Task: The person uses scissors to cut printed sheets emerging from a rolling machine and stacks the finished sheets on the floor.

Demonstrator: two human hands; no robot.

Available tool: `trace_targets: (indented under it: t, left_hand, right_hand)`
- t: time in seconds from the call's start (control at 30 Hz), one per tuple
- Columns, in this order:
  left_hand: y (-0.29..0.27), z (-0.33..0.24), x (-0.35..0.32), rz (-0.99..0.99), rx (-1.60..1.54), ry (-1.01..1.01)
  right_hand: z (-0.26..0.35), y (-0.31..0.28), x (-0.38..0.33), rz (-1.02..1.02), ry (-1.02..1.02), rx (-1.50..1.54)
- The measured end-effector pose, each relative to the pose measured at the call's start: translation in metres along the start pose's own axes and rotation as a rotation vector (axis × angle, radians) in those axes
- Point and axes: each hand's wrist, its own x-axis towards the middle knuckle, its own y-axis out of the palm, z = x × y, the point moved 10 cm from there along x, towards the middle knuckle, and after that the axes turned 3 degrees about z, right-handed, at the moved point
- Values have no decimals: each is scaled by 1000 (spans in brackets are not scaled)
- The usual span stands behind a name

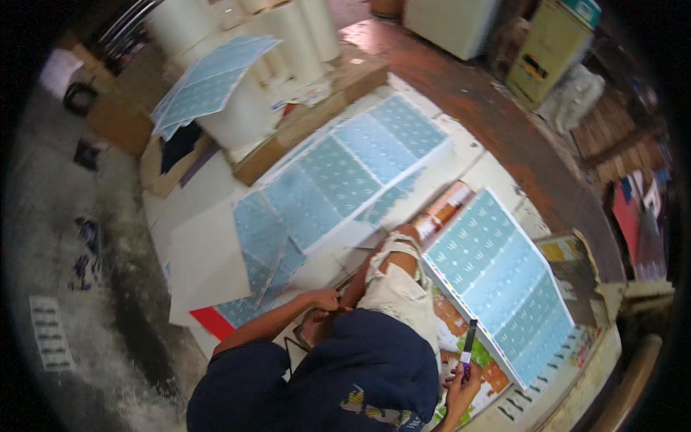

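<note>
My right hand (pixel 462 389) grips a slim cutter knife (pixel 467 356) with a purple handle and a long dark blade. The blade's tip points away from me, beside the near left edge of a thick stack of printed sheets (pixel 500 281) in teal and light-blue bands. This stack lies at my right, next to my bent leg. My left hand (pixel 327 300) is closed near my other leg; what its fingers hold, if anything, cannot be made out. Beyond my knees lies a longer stack of similar sheets (pixel 345 169), with loose sheets (pixel 263 230) at its left end.
A plain white sheet (pixel 205 263) and a red strip (pixel 212 323) lie at the left. Large white rolls (pixel 248 119) stand at the back, with printed sheets (pixel 216 83) draped on top. Cardboard (pixel 565 248) is at the right, and a brown pole (pixel 630 389) at the lower right.
</note>
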Motion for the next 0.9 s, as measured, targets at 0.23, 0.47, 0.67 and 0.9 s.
trace_targets:
  t: [0.23,0.47,0.67,0.9]
  left_hand:
    - [-52,-294,-11,-43,116,-281]
    - [69,-432,46,-605,145,360]
    - [153,-725,43,-497,-175,783]
    - [202,-929,-183,-370,-150,1877]
  right_hand:
    - [-55,-172,67,-195,-64,-374]
    - [-227,-478,13,-640,28,-314]
    - [-362,-664,-236,-1244,412,-301]
    - [-492,-635,-431,-1555,514,280]
